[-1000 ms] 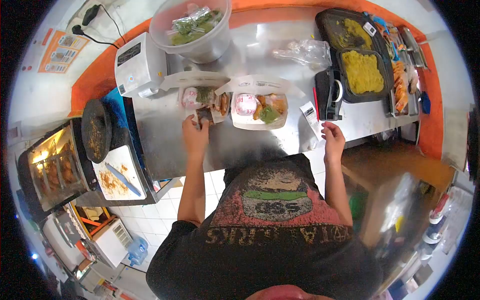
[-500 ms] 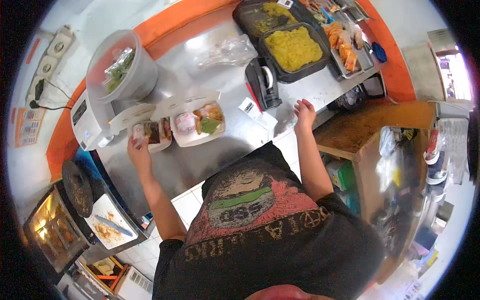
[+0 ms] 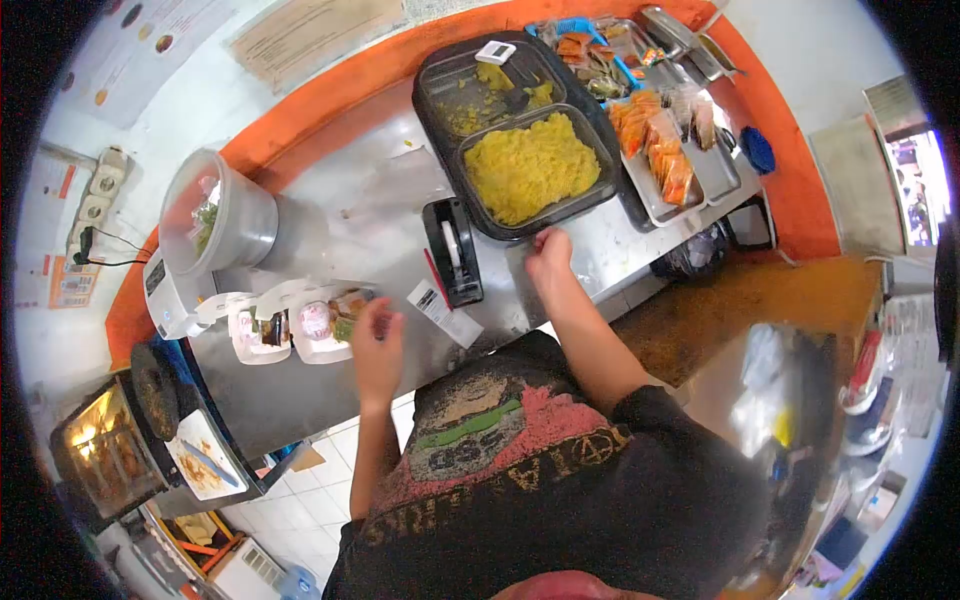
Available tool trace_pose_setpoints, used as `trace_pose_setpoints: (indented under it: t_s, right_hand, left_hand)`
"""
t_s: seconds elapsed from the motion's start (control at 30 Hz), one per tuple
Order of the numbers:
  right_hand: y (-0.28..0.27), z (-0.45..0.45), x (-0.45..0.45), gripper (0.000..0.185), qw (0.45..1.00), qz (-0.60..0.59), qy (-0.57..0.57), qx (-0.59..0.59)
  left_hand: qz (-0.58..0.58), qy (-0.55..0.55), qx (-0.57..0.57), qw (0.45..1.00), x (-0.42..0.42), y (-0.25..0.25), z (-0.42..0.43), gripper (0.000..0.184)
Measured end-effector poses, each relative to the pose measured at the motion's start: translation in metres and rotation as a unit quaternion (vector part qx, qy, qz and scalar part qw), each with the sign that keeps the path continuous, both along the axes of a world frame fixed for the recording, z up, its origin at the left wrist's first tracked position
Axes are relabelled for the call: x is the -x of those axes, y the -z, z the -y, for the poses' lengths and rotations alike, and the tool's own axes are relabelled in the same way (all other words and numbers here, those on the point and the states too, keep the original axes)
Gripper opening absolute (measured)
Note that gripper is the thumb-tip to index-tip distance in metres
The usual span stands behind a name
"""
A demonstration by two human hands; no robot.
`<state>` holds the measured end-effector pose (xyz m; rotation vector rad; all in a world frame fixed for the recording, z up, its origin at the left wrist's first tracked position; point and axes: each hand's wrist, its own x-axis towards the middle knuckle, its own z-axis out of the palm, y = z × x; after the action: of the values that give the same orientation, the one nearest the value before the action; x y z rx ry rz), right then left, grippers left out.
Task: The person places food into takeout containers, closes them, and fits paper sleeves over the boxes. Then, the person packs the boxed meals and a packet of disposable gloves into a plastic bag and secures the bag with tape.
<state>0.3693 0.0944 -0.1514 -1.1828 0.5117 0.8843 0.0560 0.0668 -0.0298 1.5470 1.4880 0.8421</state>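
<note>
Above the steel counter, my left hand hangs with curled fingers, just right of an open white box holding a wrapped item and food. Whether anything is in its fingers is hidden. Another open food box stands to the left. My right hand is closed at the lower edge of a black tray of yellow food; what it holds, if anything, is too small to tell. Between the hands lie a black tape dispenser, a red pen and a printed paper slip.
A clear tub stands at the back left beside a white device. Orange packets fill a metal tray at the right. A cutting board with a knife is at the lower left. A wooden bench stands at the right.
The view has swung toward the right side of the counter. My left hand has left the left food box and moved right. My right hand has moved to the yellow food tray, its fingers now closed.
</note>
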Motion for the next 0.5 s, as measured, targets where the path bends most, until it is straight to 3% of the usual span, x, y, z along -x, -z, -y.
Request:
trace_pose_setpoints:
  t_s: [0.07, 0.13, 0.17, 0.23, 0.27, 0.33, 0.43, 0.47, 0.5]
  right_hand:
    - [-0.039, 0.014, 0.001, 0.012, 0.999, -0.044, -0.026, -0.002]
    - [-0.088, 0.018, -0.004, 0.02, 0.995, 0.061, -0.068, -0.024]
    - [-0.116, 0.02, -0.01, 0.02, 0.995, 0.059, -0.072, -0.021]
    - [-0.157, 0.019, -0.02, 0.038, 0.928, 0.278, -0.201, -0.145]
    - [-0.162, 0.011, -0.031, 0.038, 0.928, 0.276, -0.205, -0.146]
    - [-0.166, -0.019, -0.067, 0.046, 0.869, 0.381, -0.285, -0.136]
    - [-0.116, -0.091, -0.114, 0.03, 0.836, 0.412, -0.347, -0.104]
    - [-0.102, -0.116, -0.125, 0.028, 0.8, 0.446, -0.393, -0.081]
    - [-0.096, -0.139, -0.133, 0.028, 0.726, 0.516, -0.453, -0.035]
  left_hand:
    - [-0.012, 0.107, 0.09, 0.99, -0.045, -0.007, 0.004, 0.03]
    - [0.001, 0.234, 0.178, 0.956, -0.095, -0.015, -0.007, 0.032]
    - [0.015, 0.292, 0.229, 0.929, -0.119, -0.014, -0.013, 0.036]
    - [0.134, 0.284, 0.207, 0.927, -0.166, -0.018, -0.03, 0.049]
    - [0.207, 0.263, 0.201, 0.921, -0.19, -0.036, -0.046, 0.052]
    - [0.362, 0.223, 0.16, 0.891, -0.226, -0.076, -0.088, 0.051]
    - [0.535, 0.217, 0.149, 0.803, -0.251, -0.112, -0.151, 0.044]
    - [0.535, 0.216, 0.145, 0.804, -0.257, -0.126, -0.171, 0.044]
    - [0.507, 0.206, 0.104, 0.831, -0.263, -0.139, -0.189, 0.044]
